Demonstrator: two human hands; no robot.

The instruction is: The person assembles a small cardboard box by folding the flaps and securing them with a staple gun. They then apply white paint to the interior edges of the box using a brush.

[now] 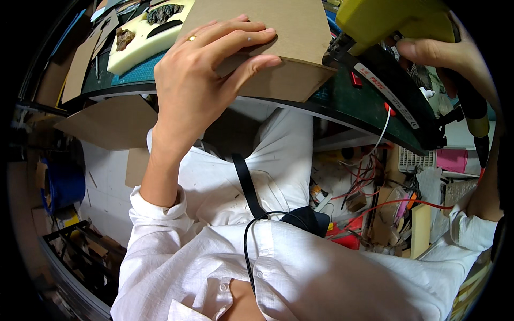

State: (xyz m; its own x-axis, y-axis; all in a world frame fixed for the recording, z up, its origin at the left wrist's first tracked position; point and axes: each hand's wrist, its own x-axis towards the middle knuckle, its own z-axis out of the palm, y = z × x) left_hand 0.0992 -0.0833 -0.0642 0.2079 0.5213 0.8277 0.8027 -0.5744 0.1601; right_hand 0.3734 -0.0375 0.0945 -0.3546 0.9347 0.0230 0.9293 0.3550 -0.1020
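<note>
My left hand lies over a brown fibreboard panel, fingers stretched out along its top and thumb spread near the front edge. Below that edge, a second brown panel stands at an angle to the first and hangs past the table edge. In my right hand is a yellow-green air nailer with a long black magazine. Its black nose is by the right corner of the panels; whether it touches them I cannot tell. Part of my right grip is hidden behind the tool.
A cream foam block with dark rock-like pieces rests on a teal cutting mat at the table's left. A red air hose runs at the right above tangled cables and a keyboard. A blue bin stands left.
</note>
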